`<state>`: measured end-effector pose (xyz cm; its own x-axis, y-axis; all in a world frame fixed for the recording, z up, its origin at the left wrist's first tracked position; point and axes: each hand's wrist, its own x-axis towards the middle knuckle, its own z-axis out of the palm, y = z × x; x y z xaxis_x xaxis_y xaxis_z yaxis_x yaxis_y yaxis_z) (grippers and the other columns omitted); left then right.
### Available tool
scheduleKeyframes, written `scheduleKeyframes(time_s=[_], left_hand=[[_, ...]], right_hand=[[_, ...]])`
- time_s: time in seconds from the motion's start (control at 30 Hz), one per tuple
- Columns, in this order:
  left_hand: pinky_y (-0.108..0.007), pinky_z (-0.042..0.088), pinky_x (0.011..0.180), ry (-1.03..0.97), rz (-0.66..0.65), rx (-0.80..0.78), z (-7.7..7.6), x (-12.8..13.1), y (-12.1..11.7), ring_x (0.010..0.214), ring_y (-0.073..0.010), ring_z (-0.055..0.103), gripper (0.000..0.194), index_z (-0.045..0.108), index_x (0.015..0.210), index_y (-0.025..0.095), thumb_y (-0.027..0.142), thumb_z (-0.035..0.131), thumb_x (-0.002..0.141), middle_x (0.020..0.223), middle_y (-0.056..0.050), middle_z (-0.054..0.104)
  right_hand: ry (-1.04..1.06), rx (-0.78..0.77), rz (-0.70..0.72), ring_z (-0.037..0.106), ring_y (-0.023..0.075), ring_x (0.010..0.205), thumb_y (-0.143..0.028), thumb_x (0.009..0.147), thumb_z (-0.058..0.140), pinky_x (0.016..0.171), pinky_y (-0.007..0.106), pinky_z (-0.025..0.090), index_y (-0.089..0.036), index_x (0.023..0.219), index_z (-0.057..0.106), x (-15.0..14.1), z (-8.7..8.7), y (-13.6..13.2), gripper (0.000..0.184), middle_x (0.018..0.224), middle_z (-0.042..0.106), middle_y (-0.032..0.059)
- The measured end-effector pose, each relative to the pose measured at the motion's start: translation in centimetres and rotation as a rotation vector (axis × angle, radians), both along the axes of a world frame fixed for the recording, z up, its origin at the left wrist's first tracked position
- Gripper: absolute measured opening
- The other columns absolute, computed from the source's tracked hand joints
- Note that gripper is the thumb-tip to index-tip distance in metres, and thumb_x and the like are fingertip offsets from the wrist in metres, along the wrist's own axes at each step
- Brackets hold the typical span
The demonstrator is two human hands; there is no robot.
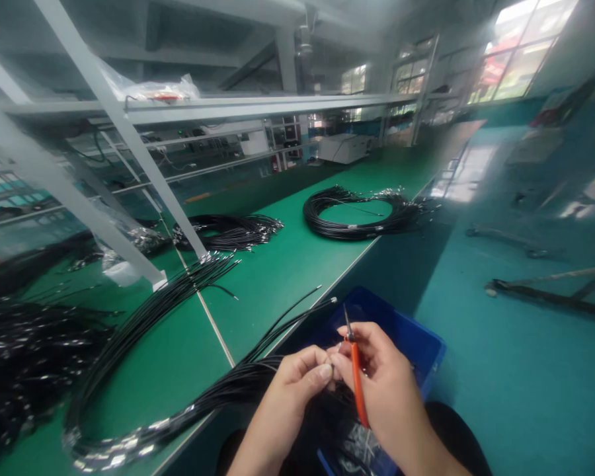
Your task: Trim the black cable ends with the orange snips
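My right hand (384,370) is closed around a pair of pliers or cutters with orange handles (357,387), its thin dark tip pointing up and away. The thumb and forefinger of my left hand (302,380) pinch something small, close to the right fingertips; the fingers hide most of it, and it may be a cable end. A bundle of black cables (218,390) runs beside my left hand, curving over the green table. Below both hands is a blue bin (431,350) with small pieces and clear plastic inside.
On the green table (262,297) lie a coiled black cable bundle (347,230), another cable bundle (228,231) and a dark cable pile (24,363) at left. White shelf posts (143,168) rise from the table. A wheeled stand leg (550,297) is on the floor at right.
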<state>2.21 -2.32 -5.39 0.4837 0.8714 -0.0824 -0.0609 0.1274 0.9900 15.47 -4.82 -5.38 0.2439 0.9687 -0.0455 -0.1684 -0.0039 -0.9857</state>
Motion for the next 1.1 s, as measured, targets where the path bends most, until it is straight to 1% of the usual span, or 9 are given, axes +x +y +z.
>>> scheduleKeyframes(time_s=[0.13,0.23,0.3,0.43,0.53,0.6,0.83,0.97,1.1], left_hand=[[-0.025,0.038,0.067,0.205,0.082,0.176,-0.5,0.1,0.0,0.070,-0.0166,0.048,0.019,0.062,0.075,0.017,0.030,0.054,0.084,0.072,-0.001,0.056],[-0.025,0.037,0.068,0.212,0.114,0.206,-0.6,0.0,0.1,0.072,-0.0173,0.049,0.017,0.061,0.075,0.017,0.028,0.052,0.085,0.074,-0.002,0.057],[-0.025,0.037,0.069,0.115,0.093,0.147,-0.5,-0.2,0.4,0.071,-0.0165,0.048,0.017,0.060,0.074,0.017,0.027,0.053,0.085,0.072,-0.001,0.055],[-0.024,0.035,0.068,-0.066,0.067,0.009,0.1,-1.1,0.8,0.068,-0.0145,0.044,0.016,0.059,0.070,0.015,0.023,0.054,0.082,0.067,0.000,0.050],[-0.025,0.034,0.067,-0.179,0.037,-0.075,0.3,-1.6,1.0,0.065,-0.0144,0.041,0.016,0.058,0.068,0.015,0.021,0.052,0.081,0.064,-0.001,0.047],[-0.026,0.033,0.066,-0.227,0.010,-0.126,0.3,-1.8,1.0,0.063,-0.0146,0.040,0.016,0.058,0.066,0.014,0.022,0.053,0.079,0.062,-0.001,0.046],[-0.024,0.031,0.061,-0.262,-0.048,-0.204,0.0,-1.9,1.1,0.060,-0.0127,0.037,0.012,0.060,0.068,0.011,0.019,0.056,0.076,0.064,-0.002,0.047],[-0.024,0.031,0.061,-0.261,-0.089,-0.187,0.2,-1.9,1.0,0.061,-0.0122,0.038,0.011,0.059,0.069,0.009,0.016,0.056,0.077,0.067,-0.003,0.050],[-0.025,0.032,0.063,-0.239,-0.109,-0.144,0.4,-1.8,1.0,0.062,-0.0128,0.039,0.012,0.059,0.069,0.010,0.016,0.055,0.078,0.065,-0.002,0.049]], right_hand=[[-0.404,0.025,-0.062,0.065,0.0204,0.070,-0.017,0.075,0.061,0.063,0.028,0.050,-0.024,0.093,0.059,0.1,-0.2,-0.5,0.019,0.075,0.067,0.0019],[-0.533,0.053,-0.015,0.062,0.0184,0.065,-0.013,0.074,0.058,0.061,0.028,0.047,-0.025,0.089,0.059,0.4,0.0,-1.1,0.019,0.072,0.065,0.0005],[-0.413,0.025,0.079,0.060,0.0175,0.063,-0.013,0.071,0.061,0.060,0.028,0.047,-0.025,0.087,0.059,0.8,0.0,-1.4,0.020,0.070,0.063,-0.0006],[0.029,-0.031,0.323,0.061,0.0164,0.067,-0.015,0.061,0.070,0.066,0.028,0.046,-0.021,0.087,0.060,2.2,-0.3,-1.5,0.029,0.071,0.066,0.0005],[0.245,-0.109,0.578,0.052,0.0098,0.051,-0.028,0.063,0.070,0.051,0.021,0.038,-0.016,0.087,0.061,3.1,-0.4,-1.6,0.028,0.070,0.069,0.0050],[0.321,-0.171,0.685,0.043,0.0063,0.044,-0.033,0.066,0.067,0.044,0.019,0.030,-0.015,0.090,0.060,3.4,-0.4,-1.7,0.031,0.069,0.069,0.0063],[0.303,-0.289,0.735,0.044,0.0072,0.047,-0.023,0.069,0.060,0.046,0.020,0.030,-0.014,0.090,0.060,3.6,-0.3,-1.7,0.024,0.070,0.069,0.0067],[0.363,-0.252,0.747,0.041,0.0049,0.043,-0.018,0.070,0.059,0.043,0.019,0.029,-0.013,0.093,0.061,3.3,-1.1,-1.3,0.023,0.071,0.070,0.0070],[0.448,-0.192,0.800,0.038,0.0025,0.037,-0.025,0.074,0.064,0.038,0.017,0.024,-0.012,0.096,0.058,2.9,-2.4,-0.8,0.026,0.068,0.070,0.0081]])
